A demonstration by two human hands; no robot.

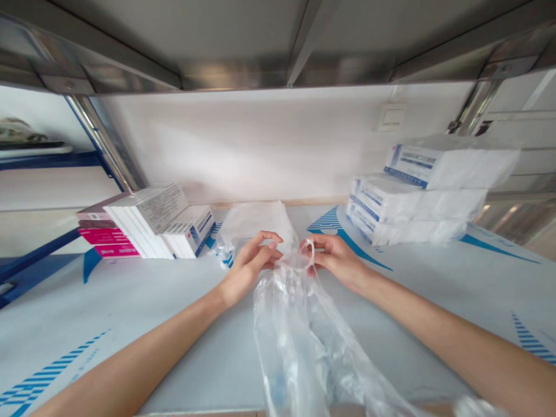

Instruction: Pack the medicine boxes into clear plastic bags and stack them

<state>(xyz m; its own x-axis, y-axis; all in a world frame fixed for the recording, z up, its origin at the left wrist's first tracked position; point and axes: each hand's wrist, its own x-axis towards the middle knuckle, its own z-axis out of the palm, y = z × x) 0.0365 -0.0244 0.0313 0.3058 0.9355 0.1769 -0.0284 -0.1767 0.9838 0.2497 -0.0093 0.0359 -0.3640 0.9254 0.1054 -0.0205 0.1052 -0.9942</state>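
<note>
A long clear plastic bag hangs from the middle of the shelf over its front edge, its upper part gathered into a narrow bunch. My left hand is closed at the left of this bunch, fingers curled on the plastic. From the right, my right hand pinches a twisted loop of the same plastic between thumb and fingers. Just behind my hands lies a flat white packet in clear wrapping; my left fingers partly cover it. Whether the packet and the bag are joined cannot be made out.
White and pink boxes stand at the left, beside a smaller white-blue box. Plastic-wrapped white cartons are stacked at the right. Overhead hangs a metal shelf; metal posts flank the space. A wall with a switch closes the back.
</note>
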